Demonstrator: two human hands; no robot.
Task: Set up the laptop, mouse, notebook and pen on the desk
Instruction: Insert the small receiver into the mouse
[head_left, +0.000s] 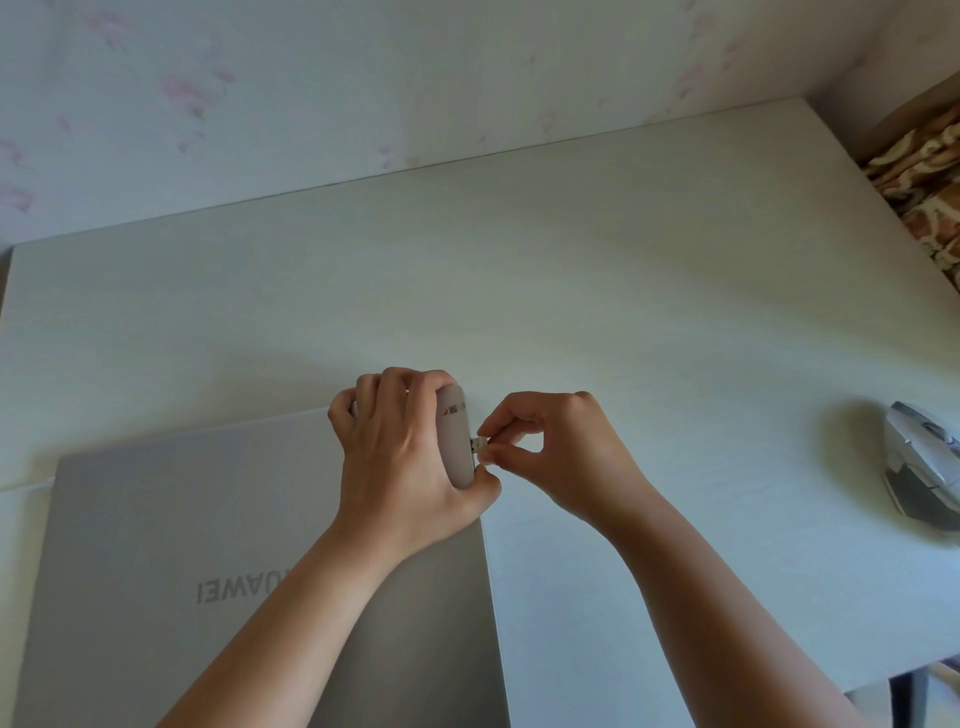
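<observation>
A closed silver laptop (208, 545) lies flat on the pale desk (571, 291) at the lower left, its logo upside down to me. Over the laptop's far right corner my left hand (400, 457) grips a small white oblong device (457, 441) with a printed label. A little metal USB plug (479, 443) sticks out of the device's side, and my right hand (550, 452) pinches it between thumb and forefinger. A grey and white mouse (919, 467) rests on the desk at the far right edge of view, apart from both hands.
The desk backs onto a pale wall with faint pink marks (311, 104). Past the desk's right edge lies patterned brown fabric (930, 176). The desk's front right corner ends near the bottom right.
</observation>
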